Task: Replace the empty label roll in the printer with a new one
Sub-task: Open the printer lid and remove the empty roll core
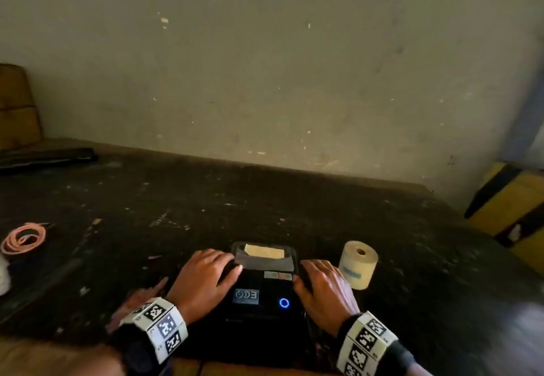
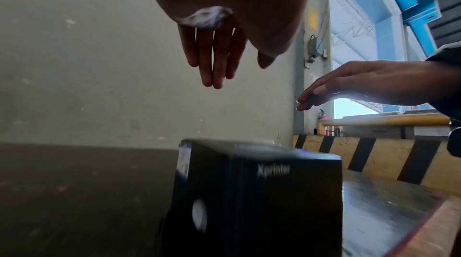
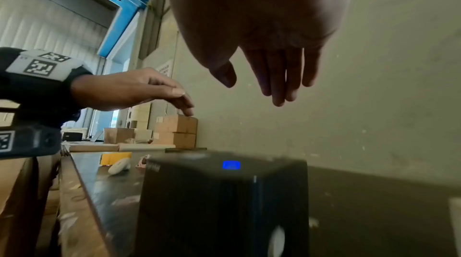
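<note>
A black label printer (image 1: 262, 296) with a lit blue ring button stands near the table's front edge. A pale strip of labels (image 1: 264, 251) shows in its top slot. To its right a cream label roll (image 1: 358, 264) stands on end. My left hand (image 1: 226, 266) is over the printer's left top edge and my right hand (image 1: 306, 275) over its right edge. In the left wrist view the left hand's fingers (image 2: 214, 64) hang straight above the printer (image 2: 262, 192), apart from it. The right wrist view likewise shows the right hand's fingers (image 3: 279, 79) clear above the printer (image 3: 224, 202). Neither hand holds anything.
The dark scratched table (image 1: 176, 214) ends at a bare wall (image 1: 265, 66). A coil of pink cord (image 1: 23, 237) lies at the far left, with a flat black object (image 1: 47, 156) and a cardboard box (image 1: 17, 111) behind it. A yellow-and-black barrier (image 1: 512, 205) stands to the right.
</note>
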Demonstrator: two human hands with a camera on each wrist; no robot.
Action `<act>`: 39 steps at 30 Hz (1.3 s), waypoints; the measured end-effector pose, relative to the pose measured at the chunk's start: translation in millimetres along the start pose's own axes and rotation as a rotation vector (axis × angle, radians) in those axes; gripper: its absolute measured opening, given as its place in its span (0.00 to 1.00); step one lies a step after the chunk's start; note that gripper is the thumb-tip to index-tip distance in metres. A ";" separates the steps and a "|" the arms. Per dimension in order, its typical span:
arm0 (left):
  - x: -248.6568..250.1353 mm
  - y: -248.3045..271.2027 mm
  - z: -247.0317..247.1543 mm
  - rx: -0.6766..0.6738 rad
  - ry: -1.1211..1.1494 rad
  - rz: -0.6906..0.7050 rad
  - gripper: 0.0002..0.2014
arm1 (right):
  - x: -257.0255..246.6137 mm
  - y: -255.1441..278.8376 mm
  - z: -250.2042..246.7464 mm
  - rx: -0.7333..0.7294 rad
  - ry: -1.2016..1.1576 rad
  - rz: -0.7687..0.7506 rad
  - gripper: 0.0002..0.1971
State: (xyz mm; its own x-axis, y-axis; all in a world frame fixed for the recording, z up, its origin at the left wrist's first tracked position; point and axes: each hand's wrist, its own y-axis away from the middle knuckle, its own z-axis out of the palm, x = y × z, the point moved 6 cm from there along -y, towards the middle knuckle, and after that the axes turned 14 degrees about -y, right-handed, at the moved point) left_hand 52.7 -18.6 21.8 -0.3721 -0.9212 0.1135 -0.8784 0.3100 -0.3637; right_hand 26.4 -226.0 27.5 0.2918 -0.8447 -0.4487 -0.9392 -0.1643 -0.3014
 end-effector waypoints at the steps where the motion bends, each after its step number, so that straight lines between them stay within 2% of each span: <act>1: -2.4 6.3 9.0 -0.024 0.015 -0.022 0.42 | 5.8 4.3 9.2 -0.035 -0.004 0.040 0.20; 2: -4.2 10.8 18.6 -0.016 0.020 -0.025 0.45 | 11.8 5.7 16.6 -0.047 -0.002 0.059 0.22; 4: -9.4 24.1 48.4 -0.099 0.007 -0.048 0.51 | 24.4 15.2 38.0 -0.111 -0.011 0.123 0.28; 6: -14.3 34.3 74.5 -0.164 0.023 -0.080 0.52 | 35.3 23.3 57.8 -0.174 -0.059 0.197 0.33; 8: -15.2 44.2 94.8 -0.254 0.052 -0.107 0.49 | 44.4 28.9 72.8 -0.216 -0.107 0.252 0.37; 11: -17.8 54.7 117.8 -0.343 0.168 -0.172 0.37 | 52.8 34.6 87.9 -0.263 -0.190 0.281 0.39; 16: -14.0 56.8 123.6 -0.346 0.385 -0.230 0.29 | 58.0 40.3 102.2 -0.233 -0.374 0.280 0.38; 18: -14.6 57.8 125.4 -0.325 0.414 -0.246 0.30 | 61.3 42.7 107.6 -0.201 -0.416 0.295 0.38; 22: -14.6 59.2 124.1 -0.309 0.380 -0.237 0.33 | 62.1 45.8 109.9 -0.149 -0.423 0.291 0.38; 27: -14.2 59.1 124.9 -0.298 0.305 -0.209 0.36 | 58.3 46.8 109.0 -0.167 -0.429 0.314 0.38; 32: -14.9 58.3 123.4 -0.277 0.271 -0.189 0.34 | 55.4 48.3 103.1 -0.143 -0.334 0.332 0.36; 39: -12.3 48.4 107.4 -0.299 0.364 -0.185 0.35 | 58.9 36.2 96.7 -0.163 -0.402 0.261 0.39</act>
State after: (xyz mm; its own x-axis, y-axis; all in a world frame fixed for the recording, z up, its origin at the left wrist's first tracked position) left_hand 47.0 -17.5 -96.5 -0.2357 -0.8418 0.4856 -0.9671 0.2522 -0.0321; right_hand 27.0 -232.4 -91.2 0.0600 -0.6106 -0.7897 -0.9968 -0.0781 -0.0153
